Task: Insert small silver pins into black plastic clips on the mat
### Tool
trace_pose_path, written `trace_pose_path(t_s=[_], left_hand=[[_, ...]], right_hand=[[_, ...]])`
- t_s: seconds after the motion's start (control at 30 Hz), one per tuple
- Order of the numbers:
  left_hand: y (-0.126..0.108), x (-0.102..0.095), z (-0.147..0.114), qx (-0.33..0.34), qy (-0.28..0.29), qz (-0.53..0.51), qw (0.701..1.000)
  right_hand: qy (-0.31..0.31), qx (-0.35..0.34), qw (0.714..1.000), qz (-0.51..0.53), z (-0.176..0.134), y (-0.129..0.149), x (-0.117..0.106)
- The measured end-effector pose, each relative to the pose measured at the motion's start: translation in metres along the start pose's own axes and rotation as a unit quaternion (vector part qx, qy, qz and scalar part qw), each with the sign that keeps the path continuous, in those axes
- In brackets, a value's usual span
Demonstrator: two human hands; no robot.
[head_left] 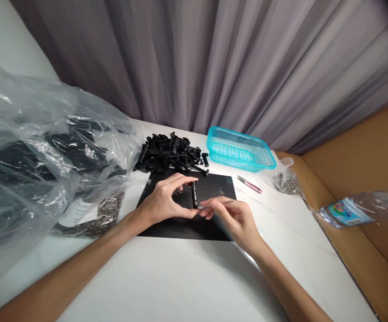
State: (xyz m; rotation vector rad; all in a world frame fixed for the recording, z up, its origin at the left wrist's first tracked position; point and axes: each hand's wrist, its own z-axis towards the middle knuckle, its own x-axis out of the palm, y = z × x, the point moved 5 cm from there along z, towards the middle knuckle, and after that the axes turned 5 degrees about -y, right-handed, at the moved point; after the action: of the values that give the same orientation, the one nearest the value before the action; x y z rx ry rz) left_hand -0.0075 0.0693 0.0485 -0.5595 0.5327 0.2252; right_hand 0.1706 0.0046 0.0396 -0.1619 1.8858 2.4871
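My left hand (pixel 165 197) grips a narrow black plastic part (pixel 194 195) by its two ends, between thumb and forefinger, and holds it upright above a black mat (pixel 187 230). My right hand (pixel 232 214) is closed in a pinch around slim metal tweezers (pixel 226 202). Their tip meets or nearly touches the lower end of the part; contact is hard to make out. Small metal pieces (pixel 221 192) lie on the mat to the right, and more show behind my left fingers. Behind the mat is a heap of similar black plastic parts (pixel 170 152).
A turquoise basket (pixel 241 163) stands at the back, with pink thread snips (pixel 249 184) in front. Bags of small metal pieces lie right (pixel 286 181) and left (pixel 108 214). A large clear bag (pixel 46 147) of black parts fills the left. A plastic bottle (pixel 361 208) lies by cardboard (pixel 364 156).
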Motion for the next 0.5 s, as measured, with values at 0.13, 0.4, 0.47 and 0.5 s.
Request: trace_pose_path(t_s=[0.13, 0.4, 0.47, 0.5], left_hand=[[-0.002, 0.001, -0.002, 0.021, -0.002, 0.003, 1.0], [-0.004, 0.005, 0.002, -0.019, 0.024, -0.019, 0.999], [-0.003, 0.007, 0.0, -0.031, 0.03, -0.027, 0.999], [-0.003, 0.008, -0.001, -0.035, 0.034, -0.029, 0.998]], right_hand=[[0.009, -0.001, 1.0, -0.002, -0.003, -0.002, 0.003], [-0.19, -0.081, 0.979, 0.003, 0.003, 0.007, -0.023], [-0.21, -0.061, 0.976, -0.006, 0.005, 0.004, -0.029], [-0.193, -0.044, 0.98, -0.036, 0.007, 0.001, -0.028]])
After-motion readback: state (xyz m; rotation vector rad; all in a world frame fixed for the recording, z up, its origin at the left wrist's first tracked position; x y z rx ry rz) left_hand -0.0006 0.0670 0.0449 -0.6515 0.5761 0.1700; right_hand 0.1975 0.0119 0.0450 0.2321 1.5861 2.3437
